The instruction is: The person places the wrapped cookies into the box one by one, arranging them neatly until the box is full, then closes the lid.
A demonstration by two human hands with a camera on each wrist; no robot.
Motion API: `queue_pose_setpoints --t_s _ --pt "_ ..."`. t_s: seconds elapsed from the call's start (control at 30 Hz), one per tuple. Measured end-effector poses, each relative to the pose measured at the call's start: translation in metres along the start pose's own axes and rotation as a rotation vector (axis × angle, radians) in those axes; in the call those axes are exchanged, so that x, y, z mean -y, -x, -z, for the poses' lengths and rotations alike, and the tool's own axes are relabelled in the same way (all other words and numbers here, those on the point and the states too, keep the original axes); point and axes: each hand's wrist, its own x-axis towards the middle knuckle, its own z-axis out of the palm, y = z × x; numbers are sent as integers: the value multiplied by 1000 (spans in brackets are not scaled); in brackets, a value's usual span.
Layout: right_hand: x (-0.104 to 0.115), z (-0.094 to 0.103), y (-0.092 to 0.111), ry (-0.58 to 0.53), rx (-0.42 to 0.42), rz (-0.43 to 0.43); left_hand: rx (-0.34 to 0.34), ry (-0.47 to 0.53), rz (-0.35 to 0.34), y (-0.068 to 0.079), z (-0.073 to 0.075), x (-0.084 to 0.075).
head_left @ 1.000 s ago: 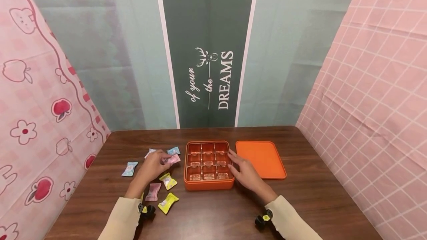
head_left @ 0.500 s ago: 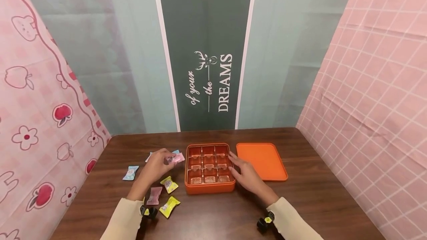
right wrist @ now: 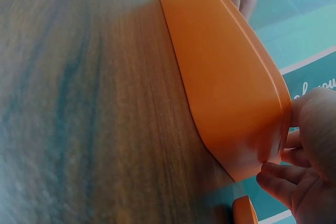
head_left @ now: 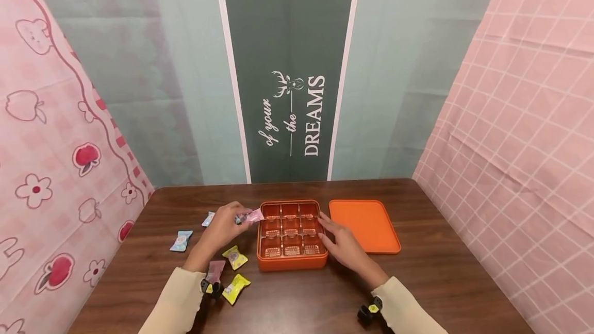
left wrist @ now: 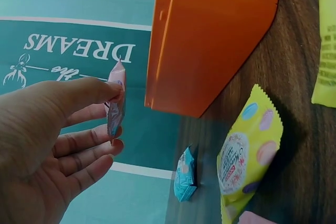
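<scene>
My left hand pinches a pink wrapped candy between thumb and fingers, raised at the left rim of an orange box. A clear insert divides the box into several compartments, with no candy visible in them. In the left wrist view the candy stands on edge in the pinch, beside the box's orange wall. My right hand rests against the right side of the box with fingers extended. The right wrist view shows those fingertips touching the box wall.
On the left lie blue candies, yellow candies and another pink candy, partly hidden by the left wrist. An orange lid lies flat right of the box. Fabric hangings border the wooden table.
My left hand has lifted the pink candy from among the others and carried it right to the box's left rim. My right hand stays against the box.
</scene>
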Motion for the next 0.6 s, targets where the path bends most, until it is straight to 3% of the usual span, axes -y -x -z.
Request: queue_pose_setpoints --t_s 0.6 --pt "-2 0 0 2 2 -2 -24 -22 -81 -16 -17 -4"
